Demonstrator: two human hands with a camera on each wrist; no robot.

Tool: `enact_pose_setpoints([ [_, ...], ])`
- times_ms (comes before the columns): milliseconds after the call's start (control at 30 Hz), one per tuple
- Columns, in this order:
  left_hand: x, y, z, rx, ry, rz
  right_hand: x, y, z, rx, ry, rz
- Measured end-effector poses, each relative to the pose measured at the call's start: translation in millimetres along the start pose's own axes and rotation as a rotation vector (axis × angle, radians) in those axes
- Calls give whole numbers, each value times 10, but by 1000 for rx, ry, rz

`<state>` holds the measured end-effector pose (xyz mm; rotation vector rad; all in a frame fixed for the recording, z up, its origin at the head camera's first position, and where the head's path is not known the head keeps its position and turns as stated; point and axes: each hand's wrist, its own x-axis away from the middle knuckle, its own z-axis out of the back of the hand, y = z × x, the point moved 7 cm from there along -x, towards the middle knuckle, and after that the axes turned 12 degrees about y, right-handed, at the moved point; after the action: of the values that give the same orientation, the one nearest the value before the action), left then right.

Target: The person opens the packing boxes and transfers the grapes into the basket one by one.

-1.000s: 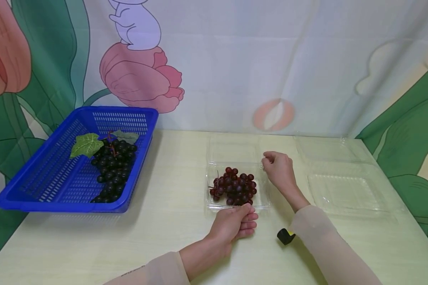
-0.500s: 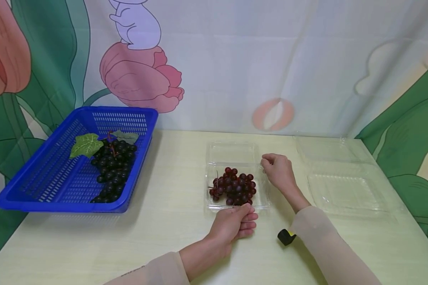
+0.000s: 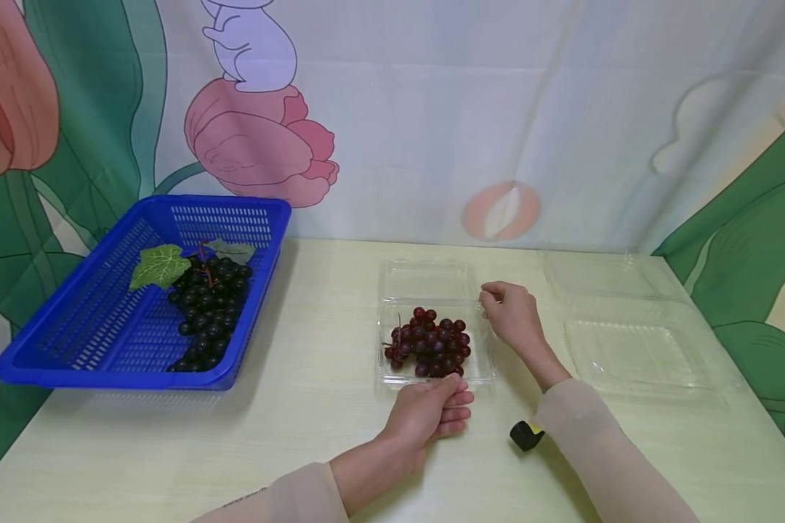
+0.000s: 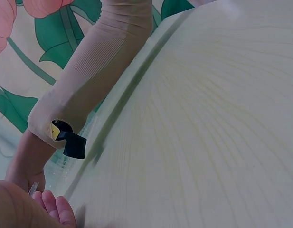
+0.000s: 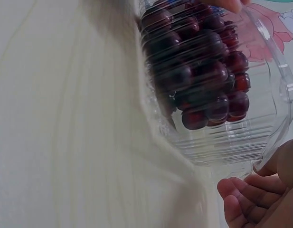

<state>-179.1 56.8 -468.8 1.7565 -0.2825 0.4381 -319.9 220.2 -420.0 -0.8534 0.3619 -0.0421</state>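
A hinged clear plastic container stands on the table, its lid folded back behind it. Inside lies a bunch of dark red grapes. My left hand grips the container's front rim, thumb on top and the other fingers stretched out below. At the back right corner, my right hand pinches the container's edge beside the hinge. The right wrist view shows that hand's curled fingers at the ribbed plastic wall. Most of the left hand's grip is hidden in the left wrist view, where only the palm and fingertips show.
A blue basket on the left holds a bunch of black grapes with a green leaf. Another open clear container lies at the right. A black wrist device hangs at the right sleeve. A printed curtain closes off the back.
The container's lid has dropped back, its far edge now lower in the head view. My right hand has shifted down very slightly; the left hand and the grapes stay in place.
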Motion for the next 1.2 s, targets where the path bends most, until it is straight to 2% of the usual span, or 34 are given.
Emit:
enact_pose_setpoints([
  [500, 42, 23, 2, 11, 8, 13, 22, -83, 105, 32, 6, 12],
  [900, 22, 7, -6, 13, 10, 9, 112, -203, 249, 33, 7, 3],
  [1200, 4, -1, -15, 9, 9, 8, 183, -296, 329, 38, 5, 33],
])
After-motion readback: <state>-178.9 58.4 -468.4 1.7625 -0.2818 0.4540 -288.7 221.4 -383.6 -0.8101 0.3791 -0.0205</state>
